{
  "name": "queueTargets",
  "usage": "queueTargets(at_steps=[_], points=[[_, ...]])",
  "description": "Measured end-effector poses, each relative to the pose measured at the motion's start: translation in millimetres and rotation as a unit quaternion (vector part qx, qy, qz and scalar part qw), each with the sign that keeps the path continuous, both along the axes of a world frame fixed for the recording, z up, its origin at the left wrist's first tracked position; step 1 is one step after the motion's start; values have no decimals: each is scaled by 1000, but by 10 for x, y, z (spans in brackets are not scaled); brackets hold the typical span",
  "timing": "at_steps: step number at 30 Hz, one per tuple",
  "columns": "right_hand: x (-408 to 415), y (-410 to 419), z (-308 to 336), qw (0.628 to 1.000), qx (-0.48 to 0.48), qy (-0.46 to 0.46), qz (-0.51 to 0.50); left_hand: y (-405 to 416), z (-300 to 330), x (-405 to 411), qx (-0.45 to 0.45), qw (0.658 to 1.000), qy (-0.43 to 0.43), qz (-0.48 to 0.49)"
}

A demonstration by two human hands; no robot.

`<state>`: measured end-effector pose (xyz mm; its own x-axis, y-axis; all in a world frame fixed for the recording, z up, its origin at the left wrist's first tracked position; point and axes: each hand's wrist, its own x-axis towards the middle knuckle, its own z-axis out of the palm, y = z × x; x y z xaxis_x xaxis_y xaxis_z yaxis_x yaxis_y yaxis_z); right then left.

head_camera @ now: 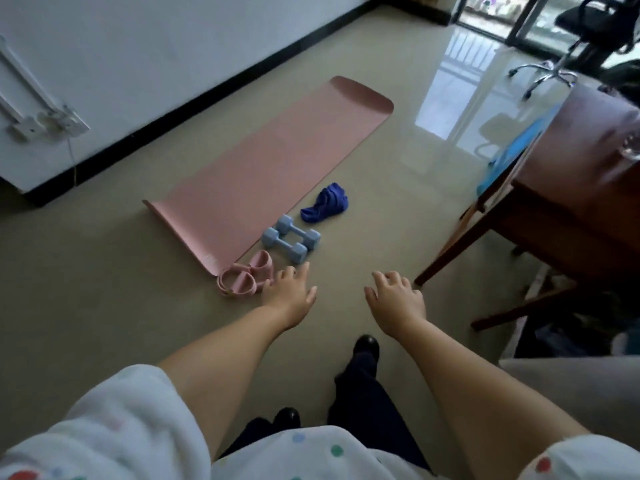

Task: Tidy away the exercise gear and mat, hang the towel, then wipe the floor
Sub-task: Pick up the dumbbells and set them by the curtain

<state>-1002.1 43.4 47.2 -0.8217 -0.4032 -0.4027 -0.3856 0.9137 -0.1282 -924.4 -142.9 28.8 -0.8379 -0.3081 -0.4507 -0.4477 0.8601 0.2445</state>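
A pink exercise mat lies unrolled on the tiled floor, running away toward the wall. Beside its near right edge sit two light-blue dumbbells side by side. A crumpled blue towel lies just beyond them. A pink resistance band rests at the mat's near corner. My left hand is stretched out just right of the band, fingers apart, holding nothing. My right hand is held out over bare floor, also empty with fingers spread.
A dark wooden table with legs stands at the right, with blue cloth on its far side. An office chair stands at the back right. A white wall with black skirting runs along the left. My feet are below.
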Motion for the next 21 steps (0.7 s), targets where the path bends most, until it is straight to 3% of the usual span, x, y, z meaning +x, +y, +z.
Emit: queueTargets(at_steps=[5,11,21], points=[[-1254,-422,-116,997,-2,-5,81,-420,-246,-917,-13,996,-18,89],[-2699,-959,-112,981,40,-8,187,-623,-236,-1869,36,973,-12,228],[-3673,-2360,-435,956,41,-59,285,-1447,-612,-2618,75,935,-55,343]])
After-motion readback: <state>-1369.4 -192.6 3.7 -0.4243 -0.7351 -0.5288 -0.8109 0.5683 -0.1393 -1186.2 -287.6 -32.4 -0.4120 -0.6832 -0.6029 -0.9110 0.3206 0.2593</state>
